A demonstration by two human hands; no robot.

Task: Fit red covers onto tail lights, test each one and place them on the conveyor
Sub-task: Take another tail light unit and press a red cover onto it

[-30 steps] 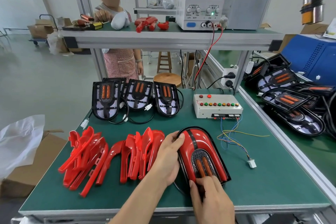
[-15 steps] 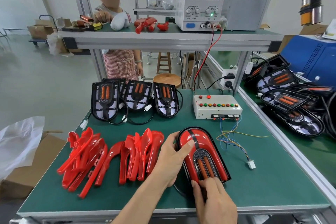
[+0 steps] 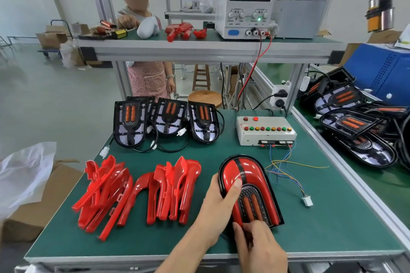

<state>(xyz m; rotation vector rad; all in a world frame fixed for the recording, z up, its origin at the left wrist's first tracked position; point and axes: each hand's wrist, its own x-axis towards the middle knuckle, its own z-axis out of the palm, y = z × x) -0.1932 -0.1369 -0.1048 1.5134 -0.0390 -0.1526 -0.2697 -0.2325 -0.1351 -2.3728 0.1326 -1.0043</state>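
Observation:
A tail light with a red cover (image 3: 250, 175) on it lies on the green table (image 3: 332, 224) in front of me. My left hand (image 3: 218, 208) grips its left edge, thumb pressed on the red cover. My right hand (image 3: 258, 248) holds its near end, fingers curled over the bottom edge. Loose red covers (image 3: 137, 193) lie in two heaps to the left. Three uncovered black tail lights (image 3: 166, 121) lean at the table's back.
A white test box (image 3: 265, 131) with coloured buttons sits at back right, its wires and white plug (image 3: 307, 201) trailing on the mat. A power supply (image 3: 246, 4) stands on the upper shelf. More tail lights (image 3: 359, 131) pile on the conveyor at right. A person stands behind the bench.
My left thumb has slid from the cover's top left edge further down onto its red face. The tail light has shifted slightly; my right hand stays at its near end.

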